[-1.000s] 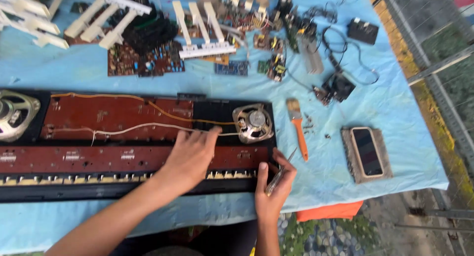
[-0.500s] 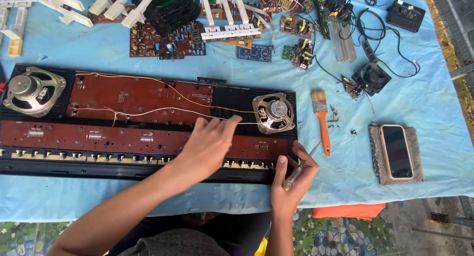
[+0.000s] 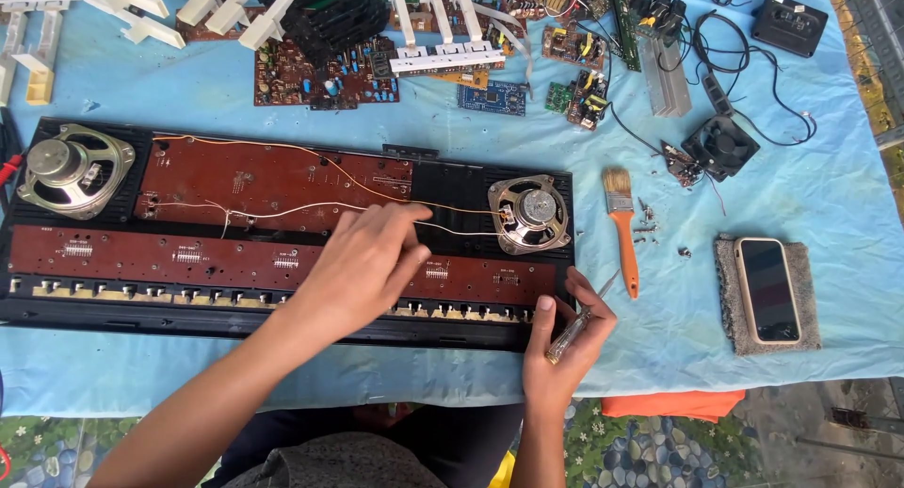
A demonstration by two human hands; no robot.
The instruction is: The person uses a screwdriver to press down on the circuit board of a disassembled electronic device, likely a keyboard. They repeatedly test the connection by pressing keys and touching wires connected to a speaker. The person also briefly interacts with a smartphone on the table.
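Head view: right hand (image 3: 563, 342) grips screwdriver (image 3: 576, 320) beside keyboard (image 3: 282, 252).

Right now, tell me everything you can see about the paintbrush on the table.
The paintbrush is small, with pale, slightly splayed bristles, a metal-looking band under them and an orange handle that looks like plastic. It lies flat on the blue cloth, bristles pointing away from the person, handle toward them, tilted slightly. It sits just right of the open keyboard case, with small screws close by. No hand touches it.
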